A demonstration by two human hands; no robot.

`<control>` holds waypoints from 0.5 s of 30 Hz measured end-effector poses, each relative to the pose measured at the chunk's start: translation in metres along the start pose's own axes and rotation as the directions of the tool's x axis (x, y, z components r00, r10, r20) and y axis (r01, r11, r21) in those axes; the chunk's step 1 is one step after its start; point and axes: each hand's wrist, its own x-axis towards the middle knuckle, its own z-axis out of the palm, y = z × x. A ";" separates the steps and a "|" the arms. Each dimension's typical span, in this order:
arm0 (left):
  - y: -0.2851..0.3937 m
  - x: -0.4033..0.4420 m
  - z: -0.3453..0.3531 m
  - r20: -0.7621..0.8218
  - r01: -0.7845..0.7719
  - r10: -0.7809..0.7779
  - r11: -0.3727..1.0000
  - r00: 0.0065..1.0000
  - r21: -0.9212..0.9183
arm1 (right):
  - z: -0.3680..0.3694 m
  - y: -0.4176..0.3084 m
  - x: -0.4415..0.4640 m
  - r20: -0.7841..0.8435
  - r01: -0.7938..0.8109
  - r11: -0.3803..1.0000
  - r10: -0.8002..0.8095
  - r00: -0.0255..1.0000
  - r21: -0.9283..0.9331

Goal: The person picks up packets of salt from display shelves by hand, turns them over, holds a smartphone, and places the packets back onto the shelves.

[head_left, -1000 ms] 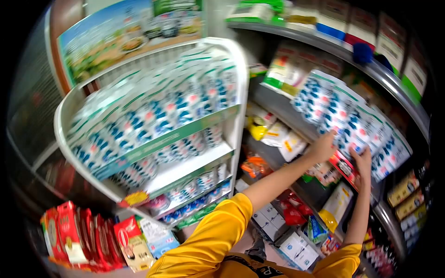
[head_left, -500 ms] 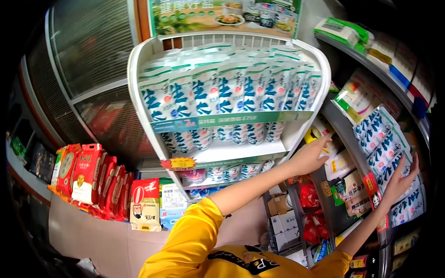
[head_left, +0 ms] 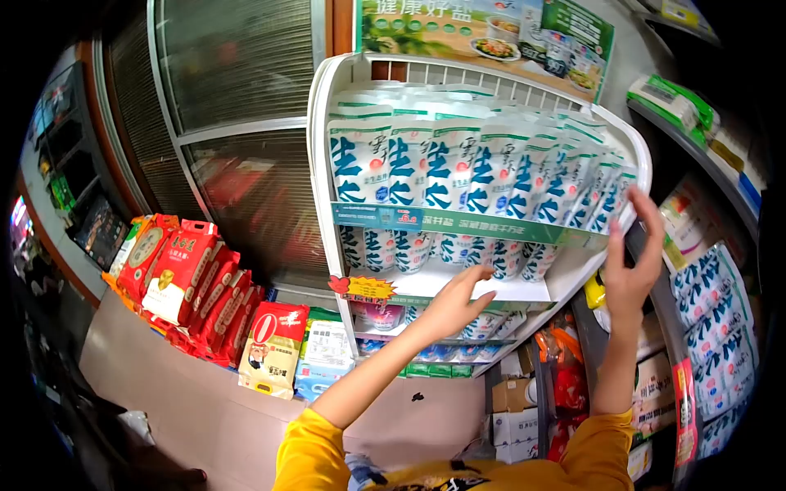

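Observation:
My left hand is empty, its fingers apart, in front of the lower shelf of a white display rack. My right hand is raised by the rack's right side, fingers spread and holding nothing. Salt bags, white with blue characters and green tops, stand in packed rows on the rack's upper level. Lower parts of these bags show beneath the green label strip. More bags of the same look are stacked on the grey shelf to the right, beyond my right hand.
Red rice-type bags lean in a row on the floor at left, beside a red and cream bag. A glass-paned door stands behind. Cardboard boxes and red packages sit low at right.
My view has swung right to left, so the rack sits further right. My right hand has left the stacked salt bags and risen beside the rack; my left hand has moved before its lower shelf.

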 end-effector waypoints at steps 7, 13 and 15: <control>-0.083 -0.055 -0.002 -0.214 0.181 -0.164 0.981 0.963 0.063 | 0.076 -0.004 -0.083 0.141 0.030 0.962 -0.071 0.987 0.273; -0.126 -0.063 0.012 -0.380 0.254 -0.217 0.966 0.899 0.048 | 0.114 0.015 -0.170 0.230 -0.157 0.936 0.085 0.969 0.314; -0.141 -0.060 0.023 -0.384 0.258 -0.226 0.966 0.895 0.033 | 0.124 0.023 -0.191 0.273 -0.208 0.913 0.113 0.955 0.351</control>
